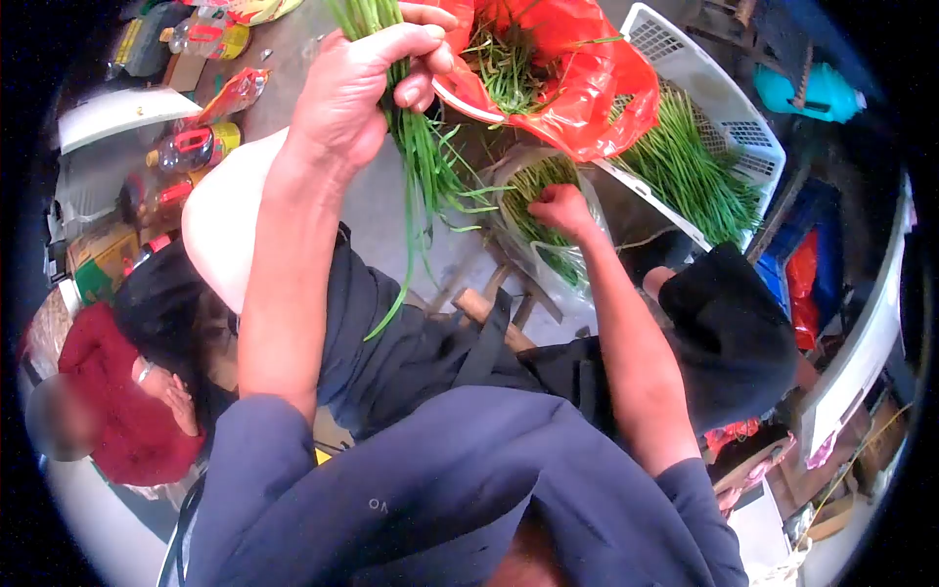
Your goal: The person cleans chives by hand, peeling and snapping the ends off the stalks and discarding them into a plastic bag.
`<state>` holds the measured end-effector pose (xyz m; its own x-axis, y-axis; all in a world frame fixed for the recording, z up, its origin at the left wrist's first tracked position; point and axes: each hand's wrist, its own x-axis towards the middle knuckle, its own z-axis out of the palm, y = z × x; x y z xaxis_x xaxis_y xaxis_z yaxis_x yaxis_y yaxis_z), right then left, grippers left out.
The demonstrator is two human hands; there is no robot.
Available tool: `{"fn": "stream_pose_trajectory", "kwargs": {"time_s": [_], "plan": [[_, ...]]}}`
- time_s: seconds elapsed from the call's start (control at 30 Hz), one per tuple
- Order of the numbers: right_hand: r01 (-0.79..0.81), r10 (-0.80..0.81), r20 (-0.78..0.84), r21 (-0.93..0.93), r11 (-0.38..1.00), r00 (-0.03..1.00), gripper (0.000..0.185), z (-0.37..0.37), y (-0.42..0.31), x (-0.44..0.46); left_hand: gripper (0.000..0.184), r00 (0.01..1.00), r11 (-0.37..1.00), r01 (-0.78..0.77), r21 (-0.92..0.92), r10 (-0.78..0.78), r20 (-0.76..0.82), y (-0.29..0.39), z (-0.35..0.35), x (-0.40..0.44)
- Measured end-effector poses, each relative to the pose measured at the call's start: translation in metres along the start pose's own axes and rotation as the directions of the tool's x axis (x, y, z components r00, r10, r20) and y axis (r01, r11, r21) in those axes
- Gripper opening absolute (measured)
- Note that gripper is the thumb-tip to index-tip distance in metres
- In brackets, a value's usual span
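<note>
Above the lap of the seated person, the left hand [380, 83] is up high, its fingers wrapped around a bunch of green stalks [423, 161], clamped on it firmly enough that the loose ends hang below the fist, one long blade trailing well under the others. Over to the right and lower down, the right hand [562, 210] is in the mouth of a clear plastic bag [530, 259], fingers curled in against the short stalks [531, 184] inside; from where I stand I cannot tell whether it has closed on any. Just beyond that bag sits a red plastic bag [602, 88], wide open, with a tangle of green scraps [504, 73] in it. Beside it a white crate [769, 152] with slotted walls holds a thick spread of long stalks [690, 171]. A turquoise bottle [812, 93] lies past the crate. Off on the left are several labelled bottles [196, 147], and near them another person in a dark red top [122, 421].
</note>
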<state>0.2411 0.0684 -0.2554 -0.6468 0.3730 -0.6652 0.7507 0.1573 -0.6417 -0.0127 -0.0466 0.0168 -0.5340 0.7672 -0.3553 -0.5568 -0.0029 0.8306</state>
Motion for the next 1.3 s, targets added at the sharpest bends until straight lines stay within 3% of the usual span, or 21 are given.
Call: {"fn": "stream_pose_trajectory", "kwargs": {"time_s": [0.07,0.2,0.23,0.33,0.43,0.53,0.8,0.97,1.1,1.23,1.3], "plan": [[0.017,-0.024,0.06,0.114,0.993,0.998,0.024,-0.013,-0.006,-0.012,0.02,0.999,0.998,-0.032,0.055,0.032,0.013,-0.003,-0.002,0.001],[0.071,-0.085,0.105,0.133,0.989,0.991,0.019,-0.046,-0.054,-0.053,0.017,0.997,0.986,-0.056,0.158,0.046,0.068,-0.013,0.0,0.0],[0.078,-0.09,0.091,0.126,0.989,0.992,0.019,-0.052,-0.065,-0.063,0.017,0.994,0.977,-0.051,0.207,0.03,0.101,-0.015,0.002,-0.001],[0.08,-0.124,0.065,0.463,0.883,0.99,0.021,-0.069,-0.094,-0.089,0.014,0.984,0.946,-0.013,0.324,-0.045,0.171,-0.031,0.007,-0.001],[0.191,-0.165,-0.1,0.632,0.752,0.981,0.019,-0.077,-0.121,-0.11,0.014,0.965,0.908,0.059,0.414,-0.158,0.208,-0.053,0.016,-0.002],[0.229,-0.188,-0.136,0.693,0.684,0.973,0.02,-0.082,-0.126,-0.109,0.018,0.933,0.871,0.109,0.479,-0.256,0.253,-0.075,0.026,-0.007],[0.348,-0.214,-0.274,0.731,0.587,0.938,0.021,-0.077,-0.136,-0.109,0.017,0.911,0.902,0.211,0.377,-0.321,0.259,-0.095,0.033,-0.006],[0.339,-0.048,-0.362,0.807,0.483,0.931,0.014,-0.081,-0.131,-0.104,0.015,0.894,0.905,0.289,0.312,-0.372,0.251,-0.093,0.033,-0.005],[0.335,-0.023,-0.363,0.833,0.44,0.932,0.014,-0.082,-0.132,-0.102,0.014,0.89,0.904,0.318,0.285,-0.388,0.238,-0.095,0.031,-0.002],[0.388,-0.099,-0.394,0.776,0.497,0.914,0.019,-0.075,-0.136,-0.098,0.013,0.887,0.902,0.352,0.248,-0.407,0.22,-0.095,0.03,0.0],[0.344,-0.153,-0.312,0.774,0.531,0.938,0.019,-0.073,-0.139,-0.099,0.012,0.884,0.903,0.343,0.257,-0.403,0.238,-0.096,0.029,0.002]]}}
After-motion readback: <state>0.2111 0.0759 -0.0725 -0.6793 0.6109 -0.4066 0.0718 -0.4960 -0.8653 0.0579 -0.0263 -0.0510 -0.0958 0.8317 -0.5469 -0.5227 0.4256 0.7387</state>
